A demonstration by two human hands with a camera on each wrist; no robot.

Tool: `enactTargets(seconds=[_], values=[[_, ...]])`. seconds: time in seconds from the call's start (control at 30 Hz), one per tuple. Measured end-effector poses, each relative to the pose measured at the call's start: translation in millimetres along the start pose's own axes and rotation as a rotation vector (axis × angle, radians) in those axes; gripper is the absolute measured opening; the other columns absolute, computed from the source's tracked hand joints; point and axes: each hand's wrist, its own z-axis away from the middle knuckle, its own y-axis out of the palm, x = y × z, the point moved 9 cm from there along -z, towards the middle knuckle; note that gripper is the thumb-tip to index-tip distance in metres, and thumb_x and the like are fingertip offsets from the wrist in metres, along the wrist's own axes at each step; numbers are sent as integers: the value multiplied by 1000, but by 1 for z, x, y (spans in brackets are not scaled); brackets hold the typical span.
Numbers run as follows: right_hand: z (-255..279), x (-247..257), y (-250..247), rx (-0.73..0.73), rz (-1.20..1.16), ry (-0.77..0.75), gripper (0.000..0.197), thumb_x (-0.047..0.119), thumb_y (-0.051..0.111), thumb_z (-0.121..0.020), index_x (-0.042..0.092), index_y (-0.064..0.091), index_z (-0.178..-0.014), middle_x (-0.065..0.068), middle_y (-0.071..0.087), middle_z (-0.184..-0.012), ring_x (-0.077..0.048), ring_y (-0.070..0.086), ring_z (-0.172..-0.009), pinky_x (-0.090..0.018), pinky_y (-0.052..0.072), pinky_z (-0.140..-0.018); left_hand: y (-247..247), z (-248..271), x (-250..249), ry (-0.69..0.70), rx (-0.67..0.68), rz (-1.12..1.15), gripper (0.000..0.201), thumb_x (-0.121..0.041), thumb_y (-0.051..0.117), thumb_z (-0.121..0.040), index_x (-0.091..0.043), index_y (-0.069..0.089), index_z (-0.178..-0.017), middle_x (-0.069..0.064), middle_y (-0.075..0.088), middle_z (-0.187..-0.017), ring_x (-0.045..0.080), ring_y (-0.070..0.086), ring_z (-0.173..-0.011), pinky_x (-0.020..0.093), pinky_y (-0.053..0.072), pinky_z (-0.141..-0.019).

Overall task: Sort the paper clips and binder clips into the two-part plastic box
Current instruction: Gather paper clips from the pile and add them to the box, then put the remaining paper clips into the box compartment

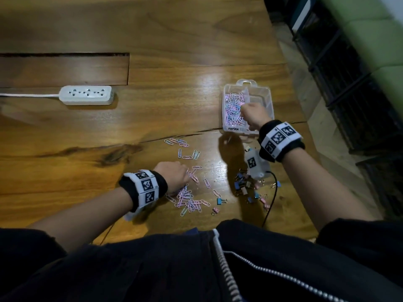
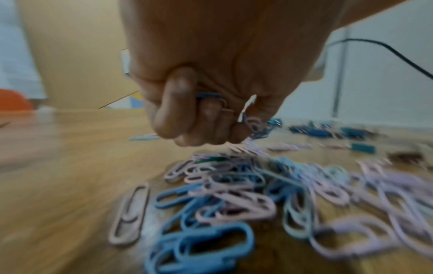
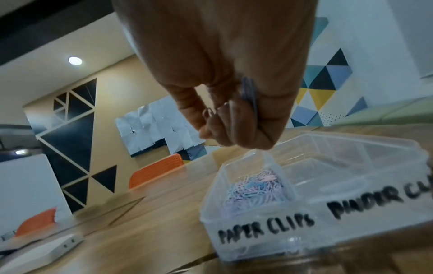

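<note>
A clear two-part plastic box stands at the right of the wooden table. Its left part, marked PAPER CLIPS, holds pink and blue paper clips; the part marked BINDER CLIPS looks empty. My right hand hovers over the box, fingers curled round a few paper clips. Loose paper clips lie near the table's front. My left hand is closed on several paper clips just above that pile. Blue and pink binder clips lie to the right of the pile.
A white power strip with its cord lies at the left. A white tagged device with a black cable sits among the binder clips. The table's right edge runs close behind the box. Orange chairs stand beyond the table.
</note>
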Motion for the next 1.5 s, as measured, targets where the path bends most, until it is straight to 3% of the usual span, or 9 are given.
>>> enactTargets(seconds=[0.3, 0.37, 0.47, 0.6, 0.77, 0.87, 1.03, 1.23, 1.5], values=[[-39, -2, 6, -39, 92, 17, 27, 7, 48, -89, -5, 56, -112, -18, 64, -99, -23, 63, -82, -18, 54, -65, -47, -24, 20, -189, 66, 1355, 34, -16, 26, -93, -16, 31, -59, -8, 34, -35, 4, 26, -25, 12, 18, -34], [-38, -3, 9, -20, 93, -6, 41, 4, 42, -91, -3, 42, -131, -20, 50, -131, -15, 59, -79, -7, 49, -59, -68, -40, 9, -180, 64, 1535, 30, -13, 25, -91, -15, 34, -62, -7, 39, -32, 4, 28, -25, 9, 17, -33], [-31, -4, 8, 8, 14, -72, 38, 4, 33, -95, -2, 43, -130, -15, 38, -143, -20, 52, -110, -17, 44, -88, -102, -64, -18, -139, 62, 1595, 31, -11, 25, -90, -13, 37, -61, -5, 43, -32, 6, 35, -25, 8, 22, -32], [-20, -16, 5, 62, -230, -77, 39, 14, 30, -97, 4, 38, -134, -13, 39, -140, -25, 38, -128, -36, 32, -108, -130, -92, -47, -177, 15, 1625, 25, -5, 29, -90, -7, 43, -70, 6, 48, -61, 15, 48, -43, 16, 41, -34], [-13, -19, -15, -78, -363, -70, 34, 14, 29, -97, 1, 43, -125, 2, 51, -94, -11, 49, -82, -23, 45, -76, -138, -112, -60, -231, -65, 1715, 52, -23, 47, -86, -2, 39, -132, 18, 43, -139, 27, 51, -113, 29, 45, -67], [3, -26, -13, -78, -304, -62, 25, 7, 38, -93, 1, 51, -114, 5, 49, -82, -9, 48, -73, -21, 44, -68, -140, -111, -61, -173, -72, 1652, 49, -18, 44, -90, 1, 38, -134, 12, 47, -128, 29, 37, -132, 38, 35, -102], [53, -50, 41, 228, 311, -109, 7, 9, 57, -83, 11, 59, -90, -4, 58, -91, -21, 55, -90, -31, 48, -80, -140, -91, -33, -45, -169, 1219, 13, -11, 44, -92, -7, 56, -90, 0, 49, -81, 13, 45, -71, 25, 41, -69], [77, -64, 74, 228, 808, -191, 26, -2, 48, -82, 3, 53, -107, -16, 50, -113, -30, 50, -105, -33, 42, -82, -78, -58, 22, -130, -111, 263, 40, -14, 48, -90, -13, 47, -130, 14, 43, -132, 29, 39, -124, 39, 36, -103], [84, -39, 110, 259, 554, -238, 23, -5, 44, -85, 2, 57, -102, -15, 57, -109, -27, 54, -103, -24, 39, -78, -36, -27, 23, -141, -226, 342, 32, -15, 48, -91, -7, 49, -122, 12, 44, -126, 26, 41, -119, 34, 38, -100]])
